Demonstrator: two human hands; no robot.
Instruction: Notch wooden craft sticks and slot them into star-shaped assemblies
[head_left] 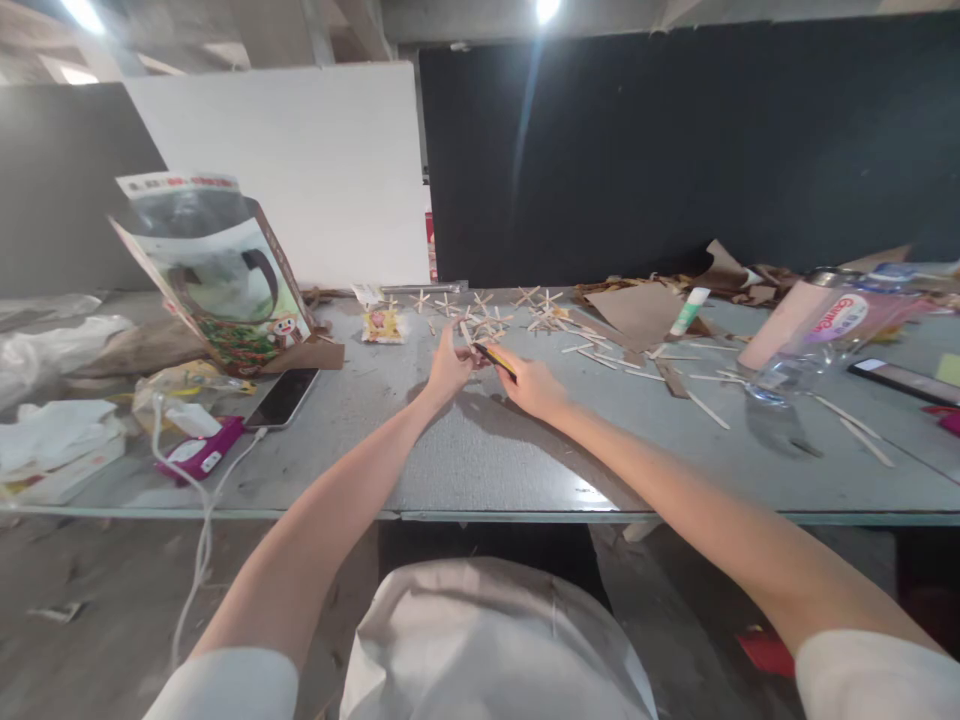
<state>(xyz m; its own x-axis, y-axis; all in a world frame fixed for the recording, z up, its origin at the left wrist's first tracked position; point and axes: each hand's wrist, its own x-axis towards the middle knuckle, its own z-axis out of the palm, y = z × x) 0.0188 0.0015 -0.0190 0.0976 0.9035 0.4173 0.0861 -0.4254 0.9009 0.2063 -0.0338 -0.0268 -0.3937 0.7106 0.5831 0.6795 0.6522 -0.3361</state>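
Note:
My left hand (449, 368) is raised just over the middle of the table, its fingers closed on a thin wooden stick (465, 333). Wrapped in my right hand (537, 388) is a black and yellow utility knife (495, 360), its front end close to the stick and the left fingertips. Whether the blade touches the wood is too small to tell. Behind both hands lie several star shapes (486, 318) made of crossed sticks. A small yellow packet (384, 325) rests to the left of them.
Loose sticks (600, 358), cardboard (634, 310) and a glue stick (688, 311) lie to the right, before a pink bottle (795, 315). At left are a phone (283, 398), a purple power bank (201, 452) with white cables, and a large printed bag (217, 290).

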